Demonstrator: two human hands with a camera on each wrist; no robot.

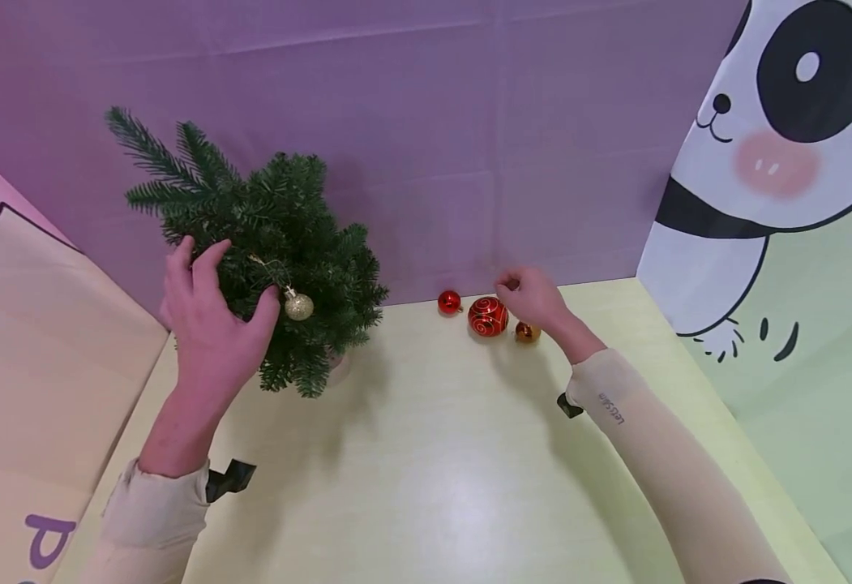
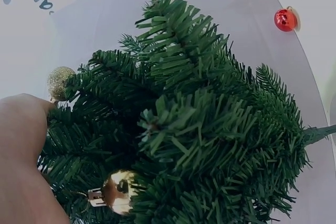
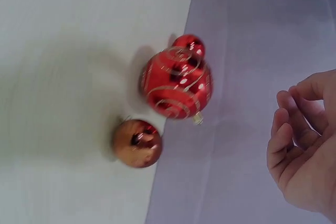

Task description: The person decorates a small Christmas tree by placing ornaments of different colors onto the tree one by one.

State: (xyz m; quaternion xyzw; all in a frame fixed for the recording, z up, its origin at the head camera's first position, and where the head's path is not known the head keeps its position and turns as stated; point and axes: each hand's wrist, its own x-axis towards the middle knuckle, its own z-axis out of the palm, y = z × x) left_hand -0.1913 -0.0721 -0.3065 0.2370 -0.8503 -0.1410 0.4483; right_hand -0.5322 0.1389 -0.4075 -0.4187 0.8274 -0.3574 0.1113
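A green artificial Christmas tree [image 1: 287, 227] stands leaning at the back left. My left hand [image 1: 214, 316] is at its near side, thumb and fingers spread apart against the branches. Close to the thumb tip hangs a glittery gold ball ornament [image 1: 298, 306]; the left wrist view also shows a shiny gold ball ornament [image 2: 121, 191] among the needles. My right hand [image 1: 535, 304] hovers over the back of the table with loosely bent fingers and nothing between them. Under and beside it lie a large red swirled ball ornament [image 1: 487, 316], a small red ball [image 1: 450, 303] and an orange-gold ball [image 1: 527, 332].
The pale tabletop [image 1: 426, 478] ends at a purple cloth backdrop [image 1: 426, 146] behind the ornaments. A panel with a panda print [image 1: 783, 105] stands along the right side, and a beige panel [image 1: 32, 341] along the left. The tree's pot [image 1: 338, 369] is mostly hidden beneath its branches.
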